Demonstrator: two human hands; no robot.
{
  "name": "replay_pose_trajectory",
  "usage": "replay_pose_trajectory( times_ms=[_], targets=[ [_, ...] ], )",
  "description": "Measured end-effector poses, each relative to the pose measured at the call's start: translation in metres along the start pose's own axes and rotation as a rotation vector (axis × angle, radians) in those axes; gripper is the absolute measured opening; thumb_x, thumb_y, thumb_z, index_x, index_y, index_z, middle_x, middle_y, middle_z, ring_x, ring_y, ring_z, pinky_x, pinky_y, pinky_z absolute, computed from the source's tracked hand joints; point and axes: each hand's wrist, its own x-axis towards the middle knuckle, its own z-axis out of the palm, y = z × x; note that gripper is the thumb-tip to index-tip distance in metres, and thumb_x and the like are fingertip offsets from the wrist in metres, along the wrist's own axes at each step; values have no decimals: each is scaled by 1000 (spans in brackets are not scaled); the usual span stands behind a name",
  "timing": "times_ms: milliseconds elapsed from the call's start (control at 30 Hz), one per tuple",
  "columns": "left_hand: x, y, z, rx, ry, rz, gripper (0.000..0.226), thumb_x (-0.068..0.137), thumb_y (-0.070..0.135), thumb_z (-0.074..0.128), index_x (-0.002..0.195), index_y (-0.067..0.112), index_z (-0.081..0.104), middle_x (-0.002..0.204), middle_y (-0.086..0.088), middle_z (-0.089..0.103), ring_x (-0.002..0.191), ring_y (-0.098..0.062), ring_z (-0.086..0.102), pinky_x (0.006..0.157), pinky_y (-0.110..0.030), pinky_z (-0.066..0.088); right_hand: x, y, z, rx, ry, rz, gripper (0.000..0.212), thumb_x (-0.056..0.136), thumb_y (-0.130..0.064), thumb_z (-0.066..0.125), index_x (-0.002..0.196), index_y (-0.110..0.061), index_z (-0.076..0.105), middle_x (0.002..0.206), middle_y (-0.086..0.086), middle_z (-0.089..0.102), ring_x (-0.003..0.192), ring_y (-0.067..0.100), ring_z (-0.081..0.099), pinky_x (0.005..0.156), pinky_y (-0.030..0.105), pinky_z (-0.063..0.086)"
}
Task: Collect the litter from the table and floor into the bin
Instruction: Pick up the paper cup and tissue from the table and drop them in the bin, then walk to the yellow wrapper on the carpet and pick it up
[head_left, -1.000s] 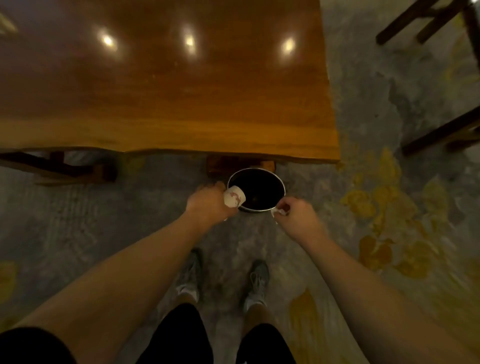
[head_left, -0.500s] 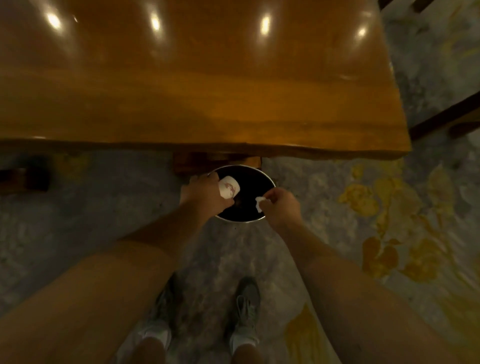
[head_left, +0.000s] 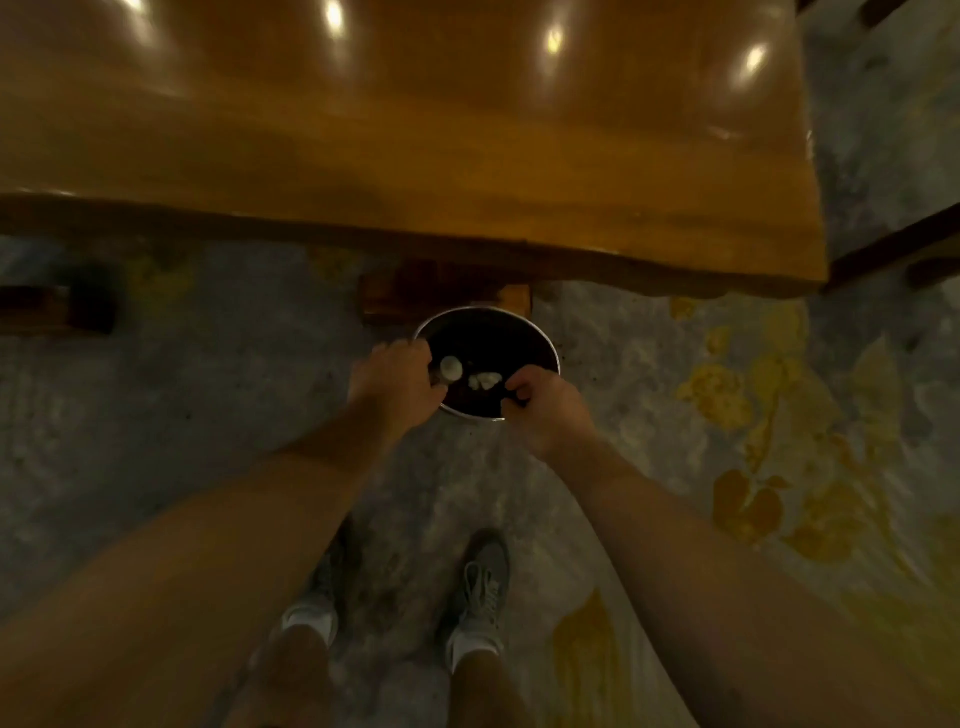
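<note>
A round metal-rimmed bin (head_left: 540, 332) with a dark inside stands on the floor just in front of the table's edge. My left hand (head_left: 395, 382) hangs over its left rim, and a small white paper cup (head_left: 451, 368) sits just off its fingertips, inside the bin's mouth and apart from the fingers. Over the near right rim is my right hand (head_left: 545, 410), fingers loosely curled around nothing. A crumpled white paper scrap (head_left: 485, 380) lies in the bin between the two hands.
The glossy wooden table (head_left: 415, 156) fills the top of the view, with a table foot (head_left: 447, 296) right behind the bin. Dark chair legs (head_left: 893, 249) stand at the right. My two shoes (head_left: 478, 597) are on the grey and yellow patterned floor.
Both hands moved over the bin's mouth. The cup has left my left hand and the paper scrap has left my right hand; both now sit lower inside the bin.
</note>
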Motion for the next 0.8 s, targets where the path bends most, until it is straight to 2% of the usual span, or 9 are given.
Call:
replay_pose_trajectory(
  times_ms=[133,233,367,467,533,633,667,800],
  targets=[
    [-55,-15,-44,11,75,31,25,89,41,56,103,21,62,110,-8,68,104,-31,63,85,-42,48,-47,-49,-31,-172,-25,-160,21,92,-27,62,111,-19,66,115,9,65,98,30,65,81,37,54],
    [-107,-25,-84,65,89,17,24,90,45,50,100,26,62,105,-6,70,99,-29,65,80,-37,46,-81,-88,-52,-330,-39,-266,19,93,-31,60,107,-20,66,112,6,63,99,27,63,78,33,49],
    [-197,-50,-142,8,253,-58,19,86,46,54,95,31,63,100,2,69,98,-23,63,79,-37,44,-138,-156,-73,-442,-62,-415,19,92,-35,58,107,-24,64,102,1,62,93,22,62,73,38,55],
    [-263,-76,-178,-16,355,-124,18,86,48,52,94,33,59,99,8,65,98,-19,59,79,-39,44,-176,-211,-81,-529,-90,-549,13,92,-38,58,96,-27,62,95,-5,57,87,16,59,70,34,52],
    [-312,-101,-201,-46,402,-209,19,86,49,51,94,34,58,99,10,63,98,-17,57,79,-38,44,-205,-255,-78,-588,-113,-647,11,92,-39,57,94,-29,60,92,-8,56,81,11,56,69,29,51],
    [-364,-133,-230,-58,510,-284,19,86,49,53,95,34,59,99,10,63,98,-16,57,77,-38,43,-242,-315,-74,-640,-116,-768,12,93,-40,58,99,-30,61,95,-10,55,84,8,56,73,29,54],
    [-422,-173,-243,-101,549,-379,19,86,49,54,96,34,59,99,10,63,97,-16,57,76,-38,43,-280,-362,-45,-671,-129,-887,12,93,-40,58,101,-30,61,95,-10,55,85,8,56,74,29,54],
    [-481,-227,-271,-139,651,-472,18,86,48,57,94,33,59,97,9,63,96,-17,59,74,-36,45,-317,-434,-18,-710,-137,-1015,14,93,-41,58,104,-31,60,97,-10,56,87,8,57,75,28,55]
  ],
)
